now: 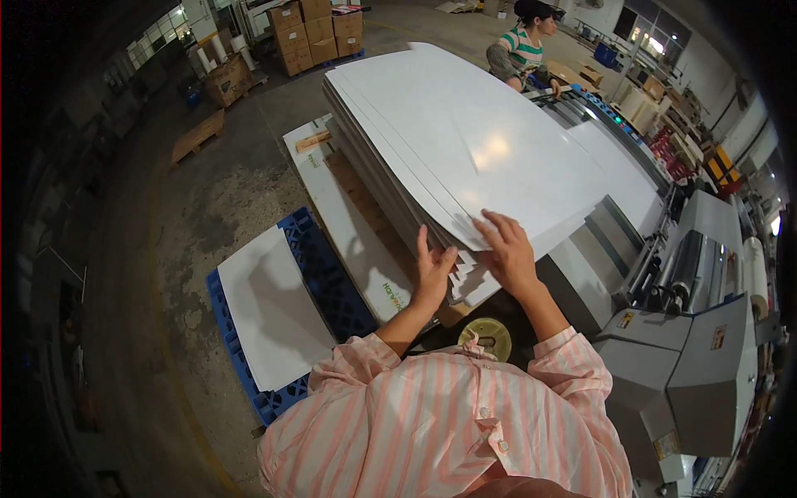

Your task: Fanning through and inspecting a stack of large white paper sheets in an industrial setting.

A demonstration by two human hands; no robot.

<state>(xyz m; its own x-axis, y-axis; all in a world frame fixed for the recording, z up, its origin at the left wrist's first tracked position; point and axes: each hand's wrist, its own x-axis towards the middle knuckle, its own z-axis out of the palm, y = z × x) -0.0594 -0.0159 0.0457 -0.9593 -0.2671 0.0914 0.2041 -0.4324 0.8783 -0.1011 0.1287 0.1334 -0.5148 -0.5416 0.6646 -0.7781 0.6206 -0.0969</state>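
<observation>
A tall stack of large white sheets (448,116) rises in front of me, with its layers slightly stepped at the near corner. My right hand (510,253) is at that corner, fingers spread and bent over the edge of the top sheets. Its thumb side is partly hidden, and I see no firm grip. Just to its left, my left hand (433,274) is beside the stack's side edge, thumb raised and apart from the fingers. The fingertips are close to the lower layers; whether they touch is unclear.
A blue plastic pallet (311,274) with white sheets (270,311) on it is at the left. A grey roller machine (714,357) stands close on my right. Beyond the stack, another person (521,50) is beside the machine. Cardboard boxes (311,33) are piled at the back.
</observation>
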